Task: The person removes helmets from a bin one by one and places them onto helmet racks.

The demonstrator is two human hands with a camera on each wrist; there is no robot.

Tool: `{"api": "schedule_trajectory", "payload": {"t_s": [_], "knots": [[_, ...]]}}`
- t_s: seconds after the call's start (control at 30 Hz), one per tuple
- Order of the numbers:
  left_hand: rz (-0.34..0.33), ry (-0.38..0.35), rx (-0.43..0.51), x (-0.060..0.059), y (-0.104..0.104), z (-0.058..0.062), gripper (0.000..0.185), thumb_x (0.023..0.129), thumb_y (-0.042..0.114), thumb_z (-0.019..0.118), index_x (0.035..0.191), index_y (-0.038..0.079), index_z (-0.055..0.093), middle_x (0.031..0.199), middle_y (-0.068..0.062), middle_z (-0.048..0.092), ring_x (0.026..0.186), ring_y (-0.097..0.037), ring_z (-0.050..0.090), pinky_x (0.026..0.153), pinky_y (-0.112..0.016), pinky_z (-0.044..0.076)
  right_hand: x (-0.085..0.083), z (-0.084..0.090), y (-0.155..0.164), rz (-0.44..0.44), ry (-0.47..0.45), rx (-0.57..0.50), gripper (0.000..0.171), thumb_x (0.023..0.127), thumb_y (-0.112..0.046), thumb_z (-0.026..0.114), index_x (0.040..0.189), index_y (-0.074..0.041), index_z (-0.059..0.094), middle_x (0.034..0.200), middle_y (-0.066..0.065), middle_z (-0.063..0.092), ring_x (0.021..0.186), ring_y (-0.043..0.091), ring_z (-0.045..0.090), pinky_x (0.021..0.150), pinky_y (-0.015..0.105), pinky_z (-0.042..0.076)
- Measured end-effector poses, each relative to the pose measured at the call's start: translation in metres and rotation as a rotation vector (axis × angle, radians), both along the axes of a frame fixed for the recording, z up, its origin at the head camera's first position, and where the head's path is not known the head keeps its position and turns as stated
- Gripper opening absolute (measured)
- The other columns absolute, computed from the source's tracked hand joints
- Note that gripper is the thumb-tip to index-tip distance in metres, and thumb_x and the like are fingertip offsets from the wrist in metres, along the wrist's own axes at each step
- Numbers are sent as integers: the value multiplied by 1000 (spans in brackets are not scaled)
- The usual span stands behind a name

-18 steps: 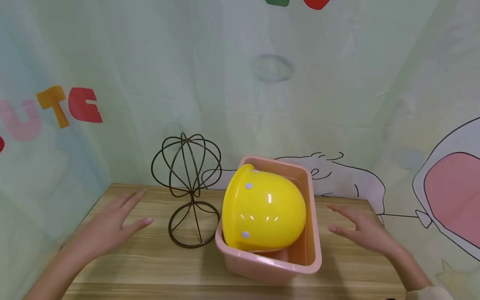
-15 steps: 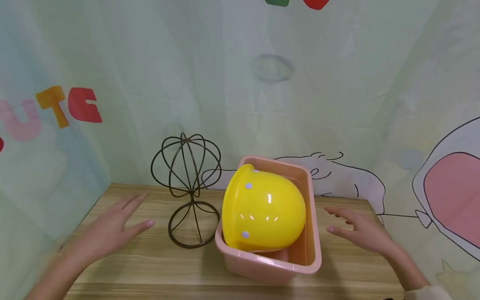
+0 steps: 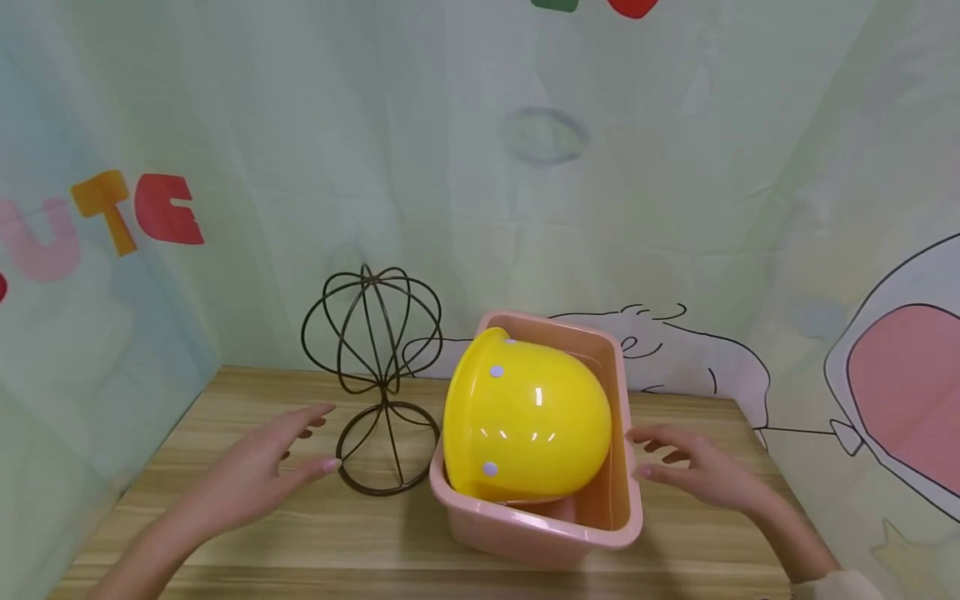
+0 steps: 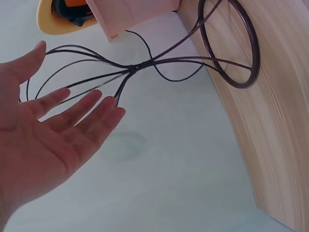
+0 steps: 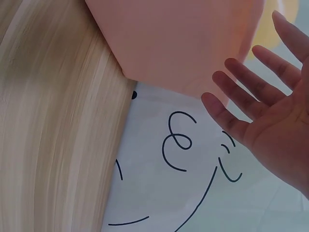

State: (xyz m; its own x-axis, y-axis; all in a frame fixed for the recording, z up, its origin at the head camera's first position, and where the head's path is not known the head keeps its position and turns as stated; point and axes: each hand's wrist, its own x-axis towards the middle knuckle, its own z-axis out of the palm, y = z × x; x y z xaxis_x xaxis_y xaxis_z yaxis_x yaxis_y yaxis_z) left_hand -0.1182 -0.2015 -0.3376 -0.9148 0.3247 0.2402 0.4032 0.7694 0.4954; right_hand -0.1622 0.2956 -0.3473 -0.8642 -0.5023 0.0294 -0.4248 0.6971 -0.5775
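From the head view both hands have closed inward, left hand [image 3: 255, 475] beside the wire stand [image 3: 372, 379], right hand [image 3: 697, 475] near the pink tub [image 3: 626, 508] holding the yellow helmet [image 3: 525, 417]; the left wrist view shows relaxed, empty fingers [image 4: 72, 113]; the right wrist view likewise, fingers [image 5: 246, 92] spread just short of the tub.

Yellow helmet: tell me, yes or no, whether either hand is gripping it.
No: the yellow helmet sits untouched in the pink tub, left hand and right hand open beside it.

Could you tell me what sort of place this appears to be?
Probably a staged tabletop set rather than a lived-in room: a wooden table closed in by a cartoon-printed curtain backdrop, with only a yellow helmet in a pink bin and a wire hat stand.
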Motion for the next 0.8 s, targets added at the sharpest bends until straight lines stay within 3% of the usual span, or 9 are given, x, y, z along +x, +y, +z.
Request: {"api": "schedule_trajectory", "payload": {"t_s": [0.17,0.4,0.6,0.8], "knots": [[-35,-5,22,1,12,1,59,85,35,64,131,3,44,119,-18,55,100,-34,56,74,-48,50,0,-1,-3,-6,-54,-16,43,86,-34,63,123,-14,55,118,3,57,101,22,53,79,34,50],[-72,4,47,0,30,5,58,85,37,64,130,6,46,115,-9,58,97,-27,57,74,-44,50,-1,-3,-4,9,-44,-24,44,86,-33,63,124,-12,55,118,3,58,103,26,53,80,38,50],[-122,-44,98,-3,42,8,56,86,34,63,130,6,45,114,-8,58,96,-23,58,70,-30,52,-1,-5,-5,-9,-35,-27,45,85,-36,64,122,-12,56,118,3,58,103,24,53,81,37,50],[-146,-118,145,-7,55,10,58,86,37,62,132,7,43,113,-6,56,97,-23,57,74,-32,52,-1,-4,-6,-8,-48,-27,46,84,-34,64,122,-10,56,120,6,58,106,31,52,82,42,49]]}}
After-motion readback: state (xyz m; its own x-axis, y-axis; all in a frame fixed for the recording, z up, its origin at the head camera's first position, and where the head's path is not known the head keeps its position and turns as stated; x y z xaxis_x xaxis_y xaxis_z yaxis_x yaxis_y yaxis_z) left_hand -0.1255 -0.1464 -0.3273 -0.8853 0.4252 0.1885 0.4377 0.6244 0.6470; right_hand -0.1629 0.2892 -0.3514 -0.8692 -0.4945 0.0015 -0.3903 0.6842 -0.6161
